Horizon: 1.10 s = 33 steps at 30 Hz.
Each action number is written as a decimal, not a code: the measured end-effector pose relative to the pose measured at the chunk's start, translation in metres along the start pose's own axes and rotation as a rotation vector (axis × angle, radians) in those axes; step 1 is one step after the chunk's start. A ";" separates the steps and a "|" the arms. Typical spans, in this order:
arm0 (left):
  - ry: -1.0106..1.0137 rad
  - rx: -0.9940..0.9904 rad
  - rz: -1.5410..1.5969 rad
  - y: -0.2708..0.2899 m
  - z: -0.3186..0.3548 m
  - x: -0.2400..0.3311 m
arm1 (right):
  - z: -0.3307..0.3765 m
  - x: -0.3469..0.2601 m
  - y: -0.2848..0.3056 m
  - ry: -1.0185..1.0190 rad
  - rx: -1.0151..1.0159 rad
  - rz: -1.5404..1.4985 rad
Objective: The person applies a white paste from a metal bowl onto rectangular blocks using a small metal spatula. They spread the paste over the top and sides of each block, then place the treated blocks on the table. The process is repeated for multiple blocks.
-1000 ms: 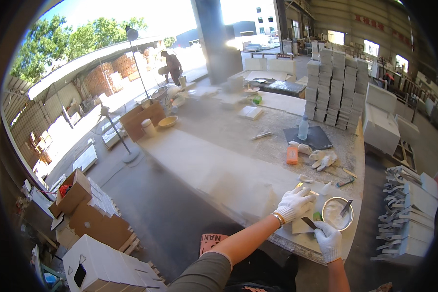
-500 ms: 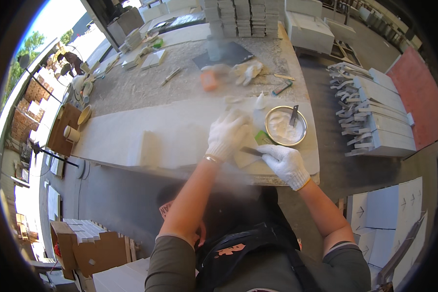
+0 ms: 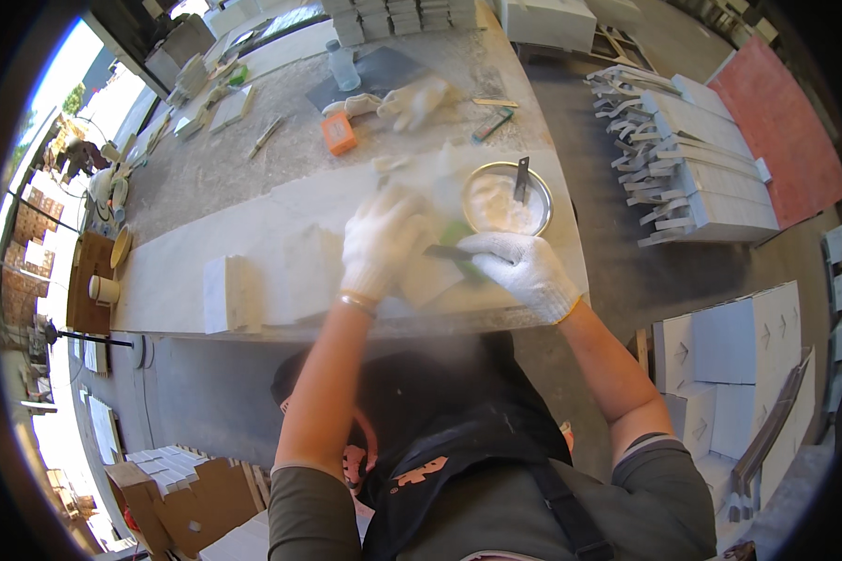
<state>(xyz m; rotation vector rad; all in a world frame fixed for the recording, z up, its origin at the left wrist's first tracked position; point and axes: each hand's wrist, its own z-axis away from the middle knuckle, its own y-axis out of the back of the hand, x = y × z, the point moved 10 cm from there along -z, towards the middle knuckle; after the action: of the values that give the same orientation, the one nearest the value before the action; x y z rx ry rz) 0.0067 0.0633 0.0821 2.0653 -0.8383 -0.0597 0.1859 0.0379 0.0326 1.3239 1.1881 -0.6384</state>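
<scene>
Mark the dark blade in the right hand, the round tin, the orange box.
Dark blade (image 3: 447, 252): head view, middle of its exposed flat.
Round tin (image 3: 548, 202): head view, right side of its rim.
Orange box (image 3: 340, 135): head view, middle of its visible side.

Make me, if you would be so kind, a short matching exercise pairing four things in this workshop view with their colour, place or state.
Things:
1. Gloved right hand
2. Clear bottle
3. Small box beside the loose gloves
4. Round bowl

Descriptions:
A. Orange
B. Contains white material, with a flat scraper leaning in it
C. Gripping a dark flat tool
D. Standing on a dark sheet

Right pairs: 1-C, 2-D, 3-A, 4-B.
</scene>
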 end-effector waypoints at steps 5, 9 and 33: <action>0.102 -0.068 0.048 -0.023 0.009 -0.024 | 0.008 -0.022 -0.019 0.192 -0.032 0.182; 0.174 -0.053 0.083 -0.025 0.013 -0.035 | 0.004 -0.013 -0.019 0.031 -0.016 0.128; 0.185 -0.344 0.065 -0.041 0.005 -0.001 | 0.034 0.063 -0.095 -0.467 0.232 -1.316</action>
<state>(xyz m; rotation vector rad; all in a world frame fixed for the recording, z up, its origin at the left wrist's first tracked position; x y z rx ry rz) 0.0263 0.0755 0.0483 1.6917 -0.7246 0.0220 0.1306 0.0021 -0.0669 0.3327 1.5065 -1.9327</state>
